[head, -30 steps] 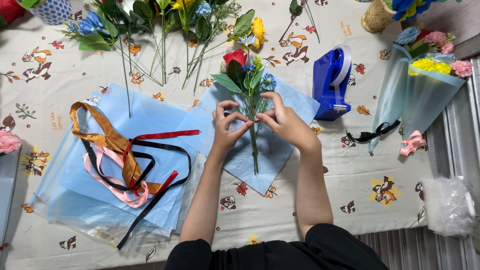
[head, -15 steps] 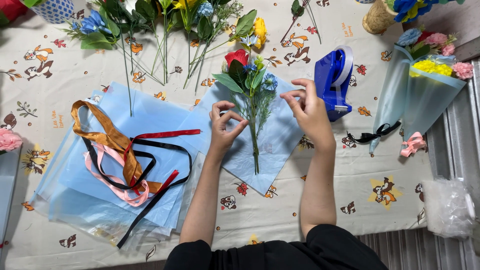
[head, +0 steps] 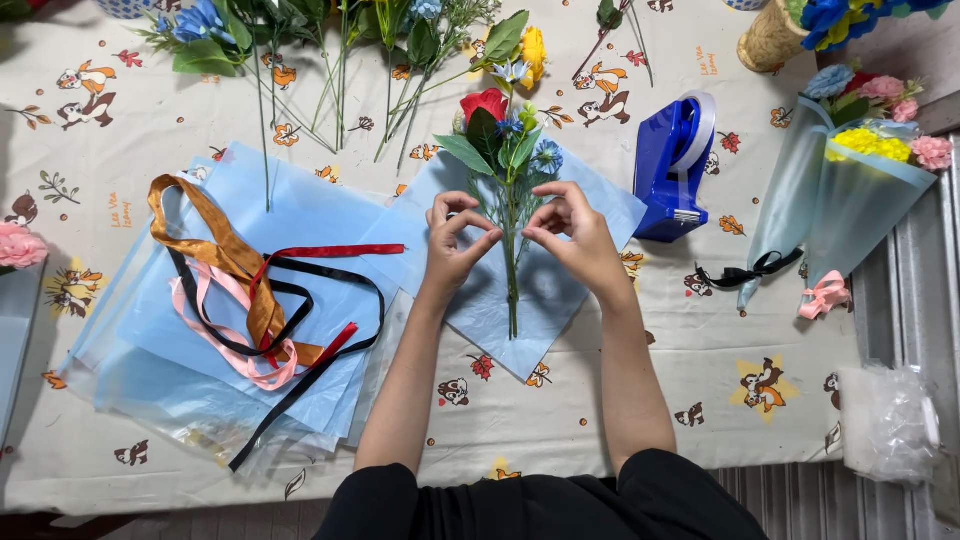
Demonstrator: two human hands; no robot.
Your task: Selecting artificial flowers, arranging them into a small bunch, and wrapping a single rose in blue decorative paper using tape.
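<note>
Head view: both hands are working at the middle of the tabletop, over a small bunch of flowers w/ a red bloom at 12 o'clock and thin green stems running down toward 6. Left hand is sitting just left of the stems, thumb and forefinger curling together in a pinching grip; whether anything is between them, can't tell, too small. Right hand is mirroring it just right of the stems, fingertips likewise pressing together, poss. on a bit of tape, not visible. Bunch is lying diagonally on a pale blue wrapping sheet, heads poking off its upper corner. Risks, imo: stems are lying loose, not clamped by either hand, so a nudge could be fanning them apart or rolling the bunch off centre; sheet is thin and slick-looking, so it may be sliding on the patterned cloth. At 9 o'clock a stack of blue sheets is carrying tangled ribbons, gold, pink, red, black; left forearm is passing near, could be dragging them. Blue tape dispenser is standing at 2 o'clock, near the right hand; finished bouquets further at 3.
</note>
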